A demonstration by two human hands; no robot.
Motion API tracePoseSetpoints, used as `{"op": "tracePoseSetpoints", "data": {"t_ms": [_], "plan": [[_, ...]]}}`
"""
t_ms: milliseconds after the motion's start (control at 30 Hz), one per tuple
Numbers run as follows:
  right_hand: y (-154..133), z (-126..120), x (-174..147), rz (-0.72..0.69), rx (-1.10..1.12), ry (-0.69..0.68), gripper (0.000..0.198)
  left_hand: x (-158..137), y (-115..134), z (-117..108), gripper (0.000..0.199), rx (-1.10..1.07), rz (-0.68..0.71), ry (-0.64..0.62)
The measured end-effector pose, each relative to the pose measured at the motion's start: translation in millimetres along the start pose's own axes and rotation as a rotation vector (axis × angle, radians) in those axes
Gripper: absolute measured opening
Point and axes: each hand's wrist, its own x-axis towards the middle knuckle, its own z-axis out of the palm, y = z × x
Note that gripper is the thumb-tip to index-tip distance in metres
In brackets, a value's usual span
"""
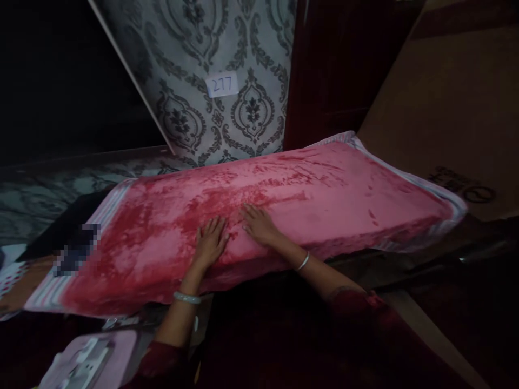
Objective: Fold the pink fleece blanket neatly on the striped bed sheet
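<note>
At the far left a large dark panel (60,81) stands behind, and below it a dark, pixelated patch (79,251), too blurred for me to name, covers part of the striped end of the red and pink cloth (239,192); nearer me sits a pale pink object (124,343) with a white piece on top. The cloth lies directly under and beyond both my hands, over a raised support it mostly hides, its long axis running across me from lower left to upper right. My left grip (211,240), a pale bangle (187,297) at the wrist, rests palm down, fingers a little apart, clamped on nothing, and is the nearer one to the patch and that striped end. Above it a paper marked 277 (223,84) is on the patterned wall (182,38). Just to the right, my right grip (258,224) lies equally flat and unclenched, a bit farther in, nearer the cloth's right end, past which printed cardboard (446,108) leans
</note>
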Motion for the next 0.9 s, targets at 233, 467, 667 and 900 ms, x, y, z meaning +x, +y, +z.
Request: {"op": "tracePoseSetpoints", "data": {"t_ms": [233,467,667,900], "plan": [[-62,29,35,-0.243,0.039,-0.094,0.061,-8,-34,-8,0.062,0.072,-0.197,0.008],[48,7,2,0.045,-0.124,-0.122,0.059,-10,-35,2,0.062,0.126,-0.196,-0.052],[184,-41,-90,0.645,-0.295,0.015,0.059,-9,-35,1,0.062,0.119,-0.204,-0.051],[145,-37,-44,0.504,-0.208,0.086,0.064,-9,-33,1,0.062,0.126,-0.206,-0.049]]}}
